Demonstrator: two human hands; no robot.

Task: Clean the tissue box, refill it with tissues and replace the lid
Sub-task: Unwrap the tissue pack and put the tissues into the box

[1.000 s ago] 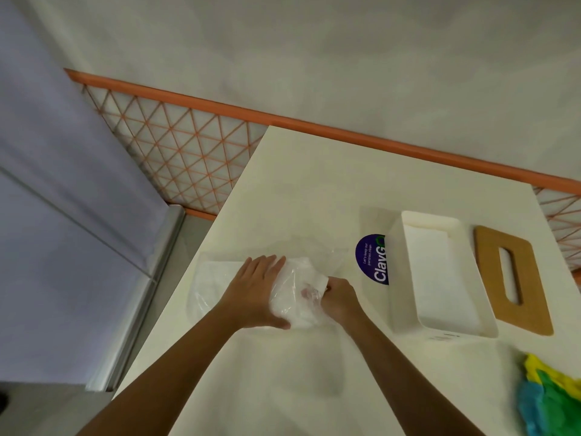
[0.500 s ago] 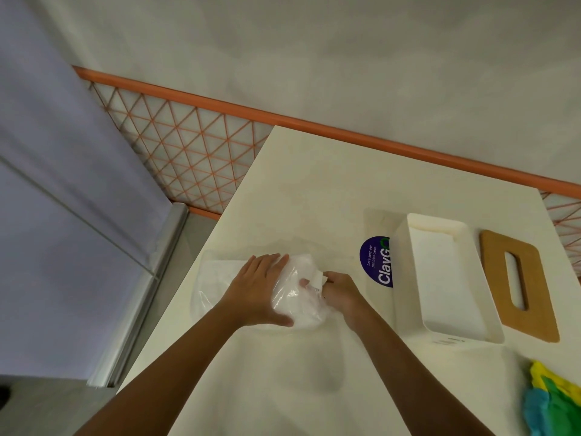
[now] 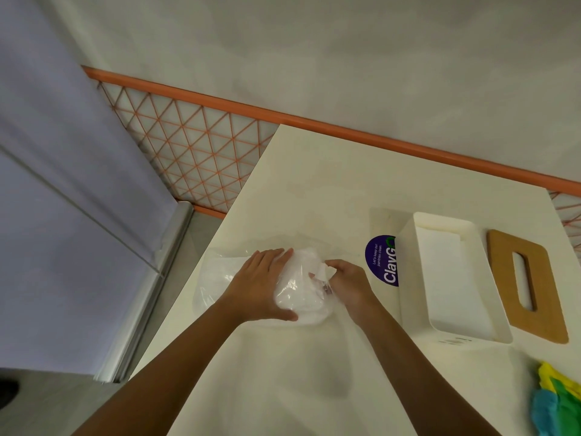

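Note:
A clear plastic pack of white tissues (image 3: 298,291) lies on the cream table (image 3: 314,184), left of centre. My left hand (image 3: 261,287) presses flat on the pack's left part. My right hand (image 3: 345,278) pinches white tissue and plastic at the pack's right end. To the right stands the white tissue box (image 3: 421,253), open on top, its inside looking white. Its brown wooden lid (image 3: 500,256) with a long slot lies flat on the table just right of the box.
A purple round sticker (image 3: 382,262) lies between the pack and the box. Coloured cloths (image 3: 556,404) in yellow, green and blue sit at the table's front right corner. The table's left edge drops to a grey floor; an orange-trimmed lattice panel runs behind.
Both hands stay on the tissue pack; my right hand's fingers have shifted a little at the pack's right end. The view has drifted slightly.

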